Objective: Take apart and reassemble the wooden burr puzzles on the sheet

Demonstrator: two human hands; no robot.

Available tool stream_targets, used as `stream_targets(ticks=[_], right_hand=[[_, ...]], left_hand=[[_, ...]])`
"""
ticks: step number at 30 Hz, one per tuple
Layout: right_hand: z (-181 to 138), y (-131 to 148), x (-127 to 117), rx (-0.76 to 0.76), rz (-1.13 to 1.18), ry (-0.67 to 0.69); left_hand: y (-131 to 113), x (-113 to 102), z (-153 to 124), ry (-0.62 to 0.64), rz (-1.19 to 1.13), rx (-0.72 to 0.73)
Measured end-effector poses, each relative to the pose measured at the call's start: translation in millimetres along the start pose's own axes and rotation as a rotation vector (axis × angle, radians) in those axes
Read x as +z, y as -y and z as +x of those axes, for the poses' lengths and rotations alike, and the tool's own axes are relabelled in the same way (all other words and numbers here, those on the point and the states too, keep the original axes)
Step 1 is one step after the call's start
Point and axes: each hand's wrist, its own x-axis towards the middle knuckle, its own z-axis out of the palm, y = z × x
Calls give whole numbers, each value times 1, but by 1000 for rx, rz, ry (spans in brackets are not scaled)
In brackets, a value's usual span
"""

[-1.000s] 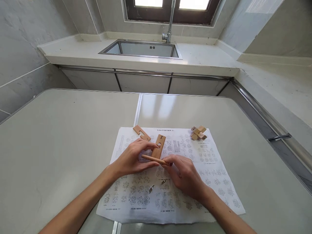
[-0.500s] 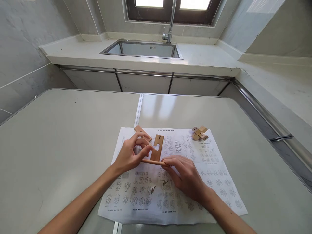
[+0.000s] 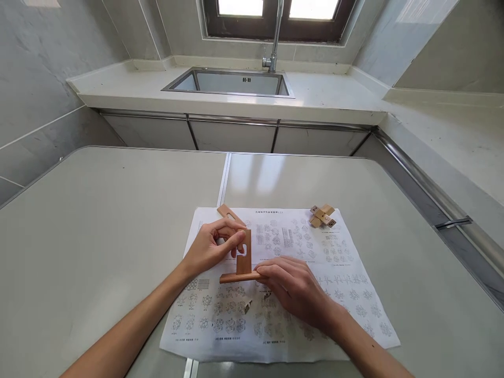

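Note:
My left hand (image 3: pixel 214 242) pinches the upper part of an upright wooden puzzle piece (image 3: pixel 244 260) that has a slot cut in it. Its lower end meets a second, flat-lying wooden puzzle piece (image 3: pixel 238 277), whose right end is gripped between the thumb and fingers of my right hand (image 3: pixel 293 283). Whether the two pieces interlock, I cannot tell. Just behind my left hand, a loose slotted wooden piece (image 3: pixel 227 212) lies at the sheet's top edge, partly hidden by the fingers. Under everything spreads a printed paper sheet (image 3: pixel 315 294) of small puzzle diagrams.
A small cross-shaped stack of numbered wooden pieces (image 3: pixel 323 216) sits at the sheet's upper right corner. The pale table (image 3: pixel 98 226) reaches to a counter with a sink (image 3: pixel 236 94) and a faucet (image 3: pixel 270 64). Paper scraps (image 3: pixel 247 306) or tears mark the sheet.
The upright piece has turned edge-on and moved slightly left and down. My left fingers have shifted from the flat piece onto the upright one, and the flat piece's left end now shows.

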Motion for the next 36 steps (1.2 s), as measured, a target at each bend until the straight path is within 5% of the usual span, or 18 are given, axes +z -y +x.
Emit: stream_targets(ticks=[17,26,36], right_hand=[[1,3,-1,6,-2,-76],[-4,11,8,-28,75,80],[-2,-1,-1,180,-64,-186]], left_hand=[[-7,7,-3,-183,69,58],[-2,4,0,-177,87,56],[-2,-13,5,-508,408,61]])
